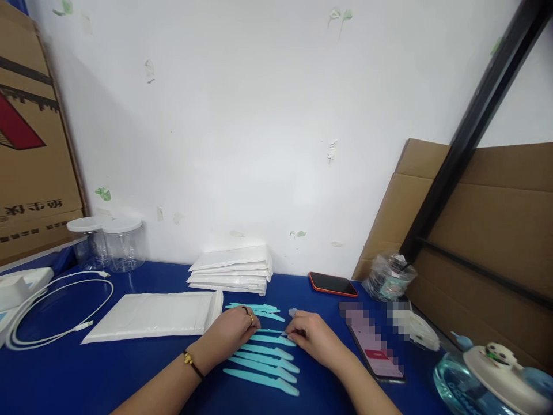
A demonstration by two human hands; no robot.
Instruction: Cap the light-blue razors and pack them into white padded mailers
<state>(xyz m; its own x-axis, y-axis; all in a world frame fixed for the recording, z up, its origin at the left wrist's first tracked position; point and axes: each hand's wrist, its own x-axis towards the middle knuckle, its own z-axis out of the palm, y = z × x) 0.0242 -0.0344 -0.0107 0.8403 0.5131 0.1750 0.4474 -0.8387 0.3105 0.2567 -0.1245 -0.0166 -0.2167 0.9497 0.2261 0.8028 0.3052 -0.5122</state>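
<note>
Turquoise plastic, a thin stick (270, 331) runs between the left hand (233, 331), its fingers pinched narrow on one end, and the right hand (311, 337), drawn narrow at the other, where a pale translucent piece (293, 312) shows beside the knuckles. Just beside them, towards six o'clock, five turquoise sticks (261, 380) lie in a row on the blue worktop (173, 377); at twelve, at least three more overlap in a small bunch (254, 308), hemming the hands in on that side, their exact count hard to make out. One white packet (159, 314) lies at nine, its near corner behind the left hand; a stack of several such packets (233, 268) sits at eleven, against the wall. Further out at ten are two clear jars (125, 248) with white lids, and a looped white cable (64, 334). Two phones lie rightward: a red-edged one (332, 284) at one, and another (375, 346) at three, its screen partly pixelated. Past them, a plastic-wrapped item (390, 278) at two is unclear inside its wrapping, and a bluish clear vessel (458, 383) at four is cut off by the frame.
</note>
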